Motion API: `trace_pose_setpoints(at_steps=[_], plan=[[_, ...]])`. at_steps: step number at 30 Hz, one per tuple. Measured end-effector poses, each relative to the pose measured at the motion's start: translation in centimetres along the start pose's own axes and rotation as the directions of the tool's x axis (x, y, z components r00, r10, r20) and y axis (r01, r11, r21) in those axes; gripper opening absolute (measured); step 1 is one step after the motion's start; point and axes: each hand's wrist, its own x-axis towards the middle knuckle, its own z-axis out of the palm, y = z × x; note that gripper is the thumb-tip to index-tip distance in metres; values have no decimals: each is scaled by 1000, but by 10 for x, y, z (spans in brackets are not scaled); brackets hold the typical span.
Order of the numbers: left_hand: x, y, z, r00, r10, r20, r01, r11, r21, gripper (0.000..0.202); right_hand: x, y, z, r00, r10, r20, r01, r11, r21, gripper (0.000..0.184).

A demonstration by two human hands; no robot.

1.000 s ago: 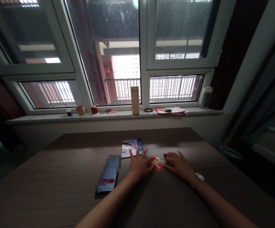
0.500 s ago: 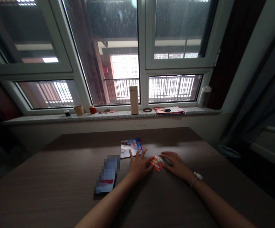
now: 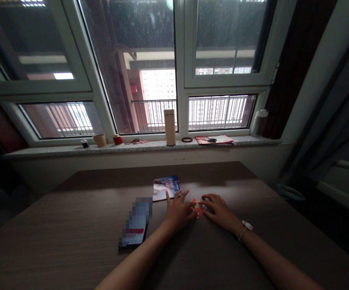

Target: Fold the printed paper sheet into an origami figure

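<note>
A small red-orange printed paper (image 3: 197,210) lies on the table between my two hands, its outline now pinched in and uneven. My left hand (image 3: 178,210) holds the paper's left side with thumb and forefinger, while its other fingers spread toward the booklet. From the other side, my right hand (image 3: 221,209) has its fingertips on the paper's right edge; a bracelet (image 3: 245,228) circles that wrist. Part of the paper is covered by the fingertips. Just beyond my left hand is a blue and pink booklet (image 3: 166,187), lying flat.
A phone (image 3: 136,223) with a blurred-out screen lies left of my left forearm on the brown table (image 3: 71,225). Along the windowsill (image 3: 150,147) stand a beige thermos (image 3: 170,128), a paper cup (image 3: 100,140), a red spool (image 3: 118,139), and scissors (image 3: 212,140) on red papers.
The paper has gone from a flat square to a narrower, bent shape. My right hand has shifted slightly left, bringing both hands' fingertips closer together.
</note>
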Motion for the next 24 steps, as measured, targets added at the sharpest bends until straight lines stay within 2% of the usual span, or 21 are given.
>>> trace_pose_setpoints(at_steps=[4,10,19,24], plan=[[0,0,1,998,-56,36,56,998,-2,36,1,4,1,1000,5,-25,-4,1000,22,40],[-2,1,2,993,-97,70,98,995,-14,43,1,9,0,998,-14,-63,18,998,67,32],[-3,2,1,987,-123,107,123,992,1,46,3,12,-1,999,24,-42,-19,991,134,31],[-3,2,1,990,-105,98,103,994,18,50,1,8,0,998,-43,-56,45,998,37,37]])
